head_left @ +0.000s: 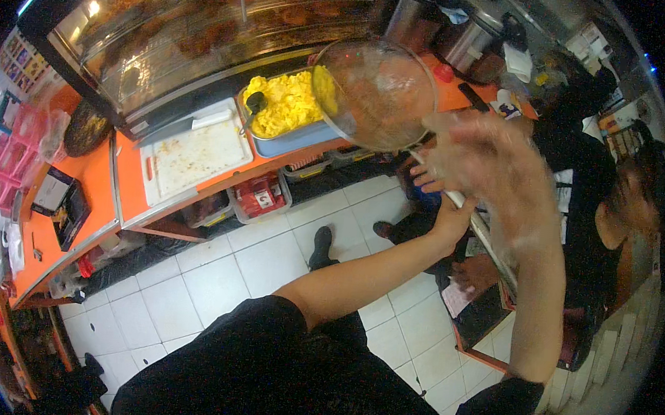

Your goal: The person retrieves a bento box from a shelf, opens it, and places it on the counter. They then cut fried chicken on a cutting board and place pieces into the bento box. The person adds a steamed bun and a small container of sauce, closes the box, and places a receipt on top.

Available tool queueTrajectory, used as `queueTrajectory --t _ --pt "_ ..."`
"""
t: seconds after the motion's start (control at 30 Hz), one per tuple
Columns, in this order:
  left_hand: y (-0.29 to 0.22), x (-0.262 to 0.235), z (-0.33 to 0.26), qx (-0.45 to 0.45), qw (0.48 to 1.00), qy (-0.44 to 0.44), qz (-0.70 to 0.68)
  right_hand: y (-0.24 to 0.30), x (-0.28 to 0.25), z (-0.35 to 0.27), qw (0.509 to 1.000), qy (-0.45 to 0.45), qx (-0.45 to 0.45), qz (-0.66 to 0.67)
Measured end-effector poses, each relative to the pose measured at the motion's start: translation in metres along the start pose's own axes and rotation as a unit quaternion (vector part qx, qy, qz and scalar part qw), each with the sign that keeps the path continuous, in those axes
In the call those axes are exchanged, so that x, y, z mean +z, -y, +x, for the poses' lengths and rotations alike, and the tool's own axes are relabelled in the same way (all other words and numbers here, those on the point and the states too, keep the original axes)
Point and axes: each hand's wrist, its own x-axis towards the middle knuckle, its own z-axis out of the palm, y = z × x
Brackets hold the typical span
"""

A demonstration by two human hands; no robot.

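Grasping handle of mesh strainer (pixel 375 95) in left hand (pixel 452 222); mesh up at 11 o'clock from there, long axis 11 to 5; at 10 o'clock from right hand (pixel 482 160), nearer to mesh in view, too blurred to tell finger state; farther at 10 from left hand, tray (pixel 294 145) of yellow food (pixel 282 100), partly behind mesh; beyond, white board (pixel 228 150); crowding at 3 to 4, co-worker (pixel 590 272) in black

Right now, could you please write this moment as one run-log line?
left hand: holds round strainer by handle | right hand: blurred, grip unclear | yellow food: in tray
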Motion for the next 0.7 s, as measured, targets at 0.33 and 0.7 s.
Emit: queueTrajectory --t 0.33,0.7 --pt "0.067 0.043 -0.010 -0.308 0.846 0.237 -0.365 0.012 0.022 -0.143 0.982 -0.175 0.064 -0.044" --pt "0.003 -0.099 -0.184 -0.194 0.795 0.419 0.393 -0.005 0.057 -0.090 0.970 -0.224 0.005 0.091"
